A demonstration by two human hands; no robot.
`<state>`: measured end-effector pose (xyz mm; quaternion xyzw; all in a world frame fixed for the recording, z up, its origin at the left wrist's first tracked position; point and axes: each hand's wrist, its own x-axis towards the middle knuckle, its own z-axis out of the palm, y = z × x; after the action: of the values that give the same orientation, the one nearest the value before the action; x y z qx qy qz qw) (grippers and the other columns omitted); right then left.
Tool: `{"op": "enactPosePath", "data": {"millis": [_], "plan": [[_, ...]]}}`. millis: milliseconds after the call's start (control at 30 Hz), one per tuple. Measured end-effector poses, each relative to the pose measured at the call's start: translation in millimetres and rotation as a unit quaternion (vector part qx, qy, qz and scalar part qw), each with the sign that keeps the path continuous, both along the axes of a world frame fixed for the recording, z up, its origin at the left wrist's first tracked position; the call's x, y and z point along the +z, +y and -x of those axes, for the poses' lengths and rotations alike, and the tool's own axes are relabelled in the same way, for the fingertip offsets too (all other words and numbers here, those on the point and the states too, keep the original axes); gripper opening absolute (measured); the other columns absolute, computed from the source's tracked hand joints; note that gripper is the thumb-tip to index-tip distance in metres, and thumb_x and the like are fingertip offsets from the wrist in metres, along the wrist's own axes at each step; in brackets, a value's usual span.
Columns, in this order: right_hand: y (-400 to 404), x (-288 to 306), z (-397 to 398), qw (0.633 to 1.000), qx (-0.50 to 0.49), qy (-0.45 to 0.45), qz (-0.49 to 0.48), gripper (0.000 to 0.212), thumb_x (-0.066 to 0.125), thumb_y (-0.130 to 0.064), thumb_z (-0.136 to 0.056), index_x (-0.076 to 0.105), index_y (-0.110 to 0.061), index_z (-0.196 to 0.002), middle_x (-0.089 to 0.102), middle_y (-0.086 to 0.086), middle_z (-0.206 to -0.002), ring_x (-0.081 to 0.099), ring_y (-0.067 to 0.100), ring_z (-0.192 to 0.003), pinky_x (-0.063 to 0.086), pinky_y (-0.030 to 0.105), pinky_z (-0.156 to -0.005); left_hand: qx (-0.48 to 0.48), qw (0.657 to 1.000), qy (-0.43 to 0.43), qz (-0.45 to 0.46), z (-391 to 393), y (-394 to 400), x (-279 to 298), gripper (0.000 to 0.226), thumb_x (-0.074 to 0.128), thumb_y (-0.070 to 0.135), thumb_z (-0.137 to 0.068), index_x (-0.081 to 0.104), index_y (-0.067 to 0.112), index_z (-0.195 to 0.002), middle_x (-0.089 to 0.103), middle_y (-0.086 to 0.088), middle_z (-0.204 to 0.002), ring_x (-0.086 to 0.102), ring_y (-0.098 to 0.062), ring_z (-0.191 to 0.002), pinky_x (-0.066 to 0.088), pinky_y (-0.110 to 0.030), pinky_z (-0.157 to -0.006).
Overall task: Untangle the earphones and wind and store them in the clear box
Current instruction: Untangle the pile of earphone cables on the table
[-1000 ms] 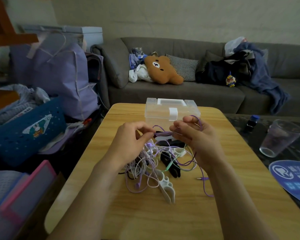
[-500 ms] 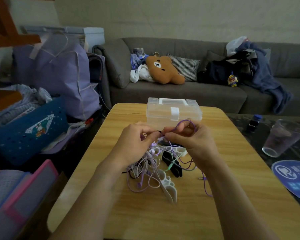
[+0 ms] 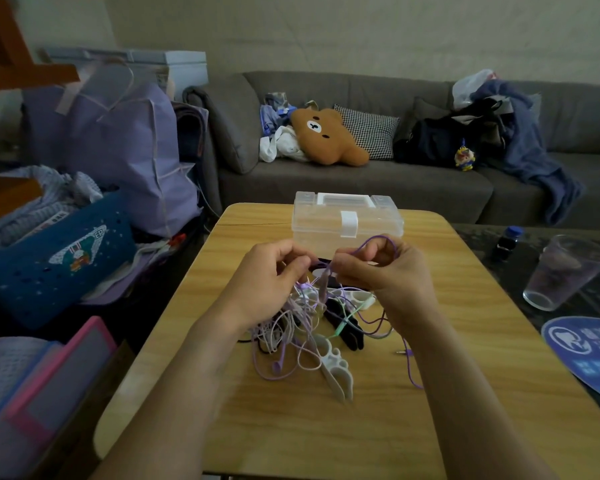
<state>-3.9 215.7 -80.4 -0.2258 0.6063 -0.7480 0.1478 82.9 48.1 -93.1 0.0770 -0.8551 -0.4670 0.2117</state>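
Head view shows left hand (image 3: 274, 275) and right hand (image 3: 385, 268) close together, each pinching a purple strand of the earphones (image 3: 309, 323) heaped before the closed clear box (image 3: 347, 220); thin, limp, light cords likely snag, so grip beside knots.

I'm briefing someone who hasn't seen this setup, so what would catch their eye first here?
First, the two hands at centre: the left hand and right hand each pinch a purple cord above a tangle of earphones on the wooden table. Just behind them sits the clear box, lid closed. Beyond, a brown bear cushion lies on the grey sofa.
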Motion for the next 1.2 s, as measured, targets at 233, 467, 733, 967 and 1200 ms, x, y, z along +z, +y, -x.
{"op": "enactPosePath", "data": {"millis": [233, 467, 733, 967, 1200], "plan": [[-2, -3, 2, 0.996, -0.040, -0.068, 0.052, 0.036, 0.077, 0.009, -0.077, 0.049, -0.011, -0.067, 0.073, 0.015, -0.074, 0.075, 0.028, -0.069, 0.058, 0.029, -0.053, -0.030, 1.000, 0.002, 0.003, -1, 5, 3, 0.030, 0.060, 0.003, -0.096, 0.072, 0.029, -0.103, 0.071, 0.004, -0.095, 0.069, -0.016, -0.083, 0.060, -0.036, -0.074], [-13, -6, -3, 0.992, -0.060, -0.085, 0.076, 0.034, 0.068, 0.010, -0.087, 0.044, -0.010, -0.073, 0.069, 0.015, -0.073, 0.072, 0.019, -0.059, 0.054, 0.025, -0.046, -0.033, 0.998, 0.027, 0.035, 3, 9, -3, 0.045, 0.057, -0.016, -0.088, 0.068, 0.027, -0.079, 0.068, 0.005, -0.097, 0.067, -0.006, -0.084, 0.056, -0.033, -0.078], [-17, -7, -7, 0.997, -0.071, -0.021, 0.033, 0.030, 0.069, 0.002, -0.090, 0.046, -0.010, -0.075, 0.069, 0.009, -0.069, 0.075, 0.022, -0.069, 0.054, 0.025, -0.048, -0.006, 0.999, 0.046, 0.002, 3, 7, -1, 0.035, 0.061, -0.010, -0.090, 0.056, 0.019, -0.071, 0.071, -0.001, -0.096, 0.068, -0.012, -0.092, 0.058, -0.030, -0.080], [-19, -11, -7, 0.990, -0.103, 0.079, -0.061, 0.033, 0.077, -0.010, -0.086, 0.051, -0.019, -0.067, 0.074, 0.009, -0.073, 0.074, 0.025, -0.071, 0.061, 0.046, -0.073, -0.050, 0.998, 0.011, -0.035, 2, 11, 1, 0.029, 0.061, -0.006, -0.089, 0.054, 0.017, -0.072, 0.068, -0.014, -0.077, 0.061, -0.033, -0.069, 0.052, -0.048, -0.065], [-16, -8, -10, 0.988, -0.120, 0.084, -0.055, 0.031, 0.078, -0.009, -0.086, 0.052, -0.014, -0.071, 0.070, 0.001, -0.062, 0.070, 0.016, -0.056, 0.053, 0.029, -0.052, -0.123, 0.980, 0.005, -0.154, -4, 17, 5, 0.049, 0.078, 0.040, -0.073, 0.054, 0.001, -0.090, 0.066, -0.020, -0.087, 0.069, -0.036, -0.090, 0.055, -0.055, -0.088]]}}
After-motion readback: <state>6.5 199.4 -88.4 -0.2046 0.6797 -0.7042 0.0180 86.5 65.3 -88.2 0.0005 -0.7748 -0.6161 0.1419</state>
